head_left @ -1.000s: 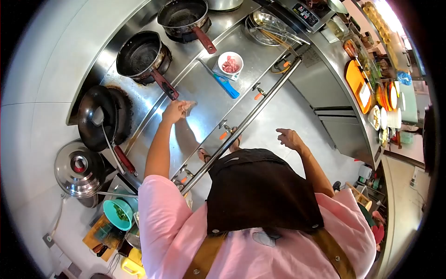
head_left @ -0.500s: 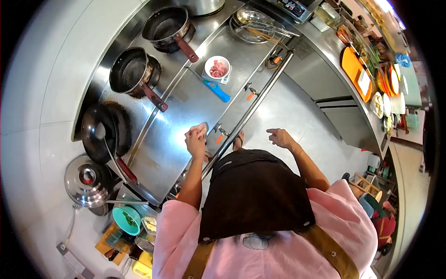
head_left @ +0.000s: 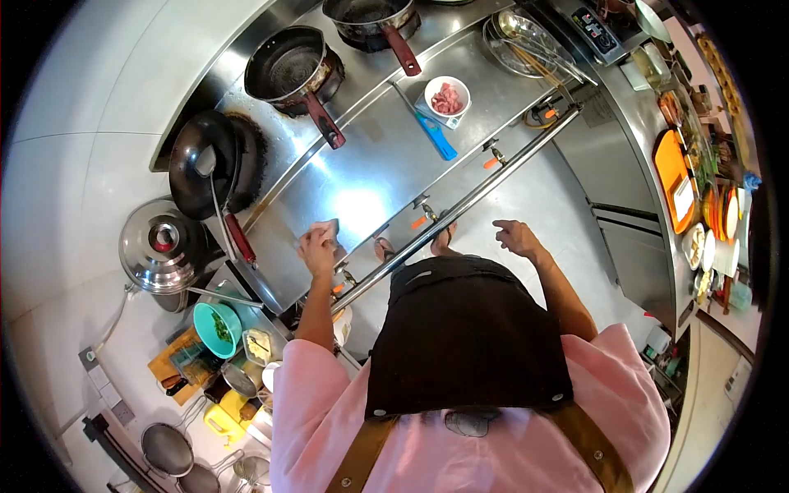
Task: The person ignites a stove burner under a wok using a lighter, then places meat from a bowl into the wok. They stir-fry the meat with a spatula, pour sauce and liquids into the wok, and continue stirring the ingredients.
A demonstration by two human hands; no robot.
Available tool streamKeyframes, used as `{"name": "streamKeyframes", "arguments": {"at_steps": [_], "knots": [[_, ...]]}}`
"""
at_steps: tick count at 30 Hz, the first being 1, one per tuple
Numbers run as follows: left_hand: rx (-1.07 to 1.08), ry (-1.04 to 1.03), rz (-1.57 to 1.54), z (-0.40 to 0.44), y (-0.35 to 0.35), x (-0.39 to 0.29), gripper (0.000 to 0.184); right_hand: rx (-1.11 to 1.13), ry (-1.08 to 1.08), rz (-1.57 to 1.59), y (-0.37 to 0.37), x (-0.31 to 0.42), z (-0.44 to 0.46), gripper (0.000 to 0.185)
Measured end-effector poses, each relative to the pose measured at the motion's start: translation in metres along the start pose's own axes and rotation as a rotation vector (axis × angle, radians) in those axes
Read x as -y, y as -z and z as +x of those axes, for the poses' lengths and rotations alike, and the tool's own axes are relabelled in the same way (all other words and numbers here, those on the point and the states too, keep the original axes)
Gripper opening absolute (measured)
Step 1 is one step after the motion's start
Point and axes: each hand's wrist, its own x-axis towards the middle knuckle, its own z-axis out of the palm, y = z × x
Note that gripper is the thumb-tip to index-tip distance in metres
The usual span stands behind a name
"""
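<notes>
On the steel stove top, my left hand grips a folded pinkish cloth, which shows past its fingers. My right hand hangs in the air over the floor, holding nothing, with the index finger stretched and the others loosely bent. Farther along the steel top, a white bowl of cut pink meat stands on a small scale. Beside it lies a blue-handled tool. A wok with a red handle and a ladle in it is left of my left hand.
Two pans sit on the back burners. A lidded steel pot and a turquoise bowl of greens are at the left. A metal rail runs along the stove front. An orange board lies on the right counter.
My view has turned, shifting the stove rightward and up. My left hand has slid with the cloth along the steel top toward the wok end. My right hand stays free in the air.
</notes>
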Motion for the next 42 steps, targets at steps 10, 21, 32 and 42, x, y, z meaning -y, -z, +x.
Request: {"name": "streamKeyframes", "arguments": {"at_steps": [10, 21, 32, 42], "knots": [[-0.169, 0.077, -0.245, 0.030, -0.045, -0.103, 0.032, 0.035, -0.013, -0.058, 0.005, -0.012, 0.000, 0.048], [0.080, -0.139, -0.077, 0.047, -0.030, -0.107, 0.034, -0.034, 0.012, -0.081, -0.006, -0.003, -0.023, 0.043], [0.091, 0.934, -1.331, -0.137, 0.033, 0.017, 0.015, 0.093, 0.126, -0.251, -0.091, 0.029, -0.043, 0.042], [-0.748, 0.612, -2.398, -0.464, 0.142, 0.129, 0.043, 0.496, 0.354, -0.609, -0.216, 0.133, -0.052, 0.047]]}}
